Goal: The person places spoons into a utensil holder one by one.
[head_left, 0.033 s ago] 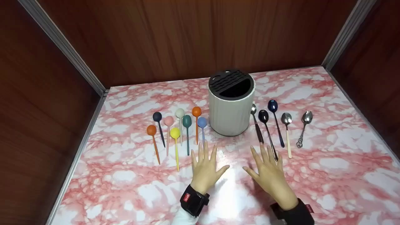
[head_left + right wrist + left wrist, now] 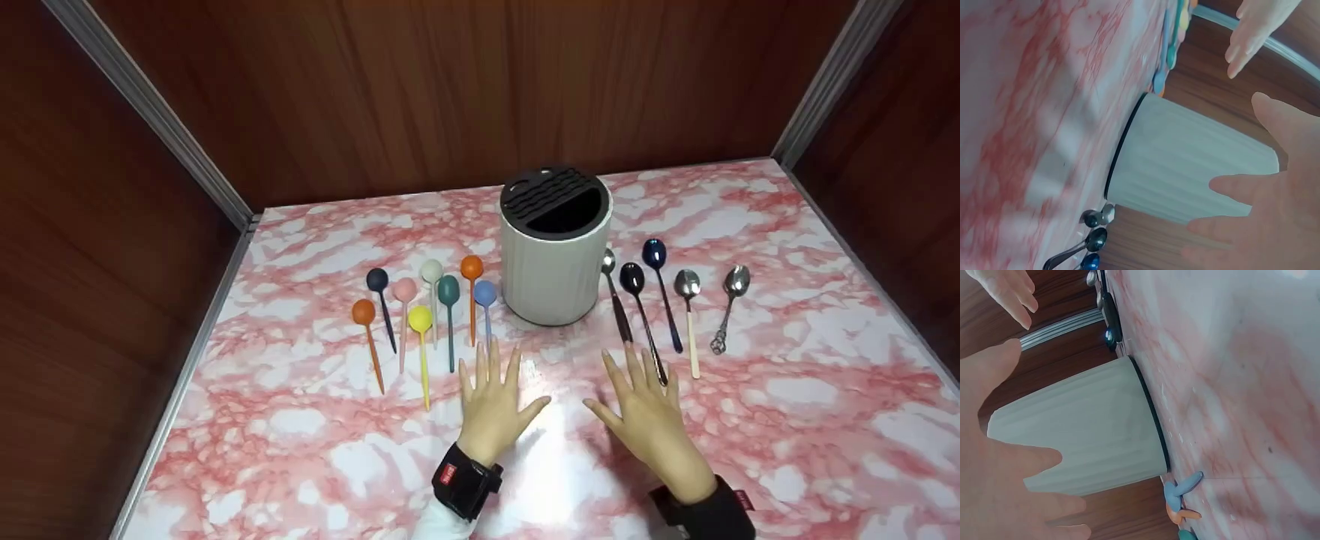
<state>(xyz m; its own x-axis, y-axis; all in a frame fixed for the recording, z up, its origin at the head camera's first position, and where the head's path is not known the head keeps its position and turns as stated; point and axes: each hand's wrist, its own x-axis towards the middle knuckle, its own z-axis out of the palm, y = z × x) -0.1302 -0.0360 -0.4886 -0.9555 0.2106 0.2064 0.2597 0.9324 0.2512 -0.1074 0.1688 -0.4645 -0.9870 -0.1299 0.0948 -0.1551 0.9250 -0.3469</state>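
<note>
While both hands (image 2: 570,409) stay flat | spoons (image 2: 652,300) unmoved | holder (image 2: 555,255) unchanged

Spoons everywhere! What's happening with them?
Nothing is being held right now. A person's left hand and right hand lie flat and open on the marble table. A white holder stands upright behind them, with coloured spoons lined up on its left and metal spoons on its right.
</note>
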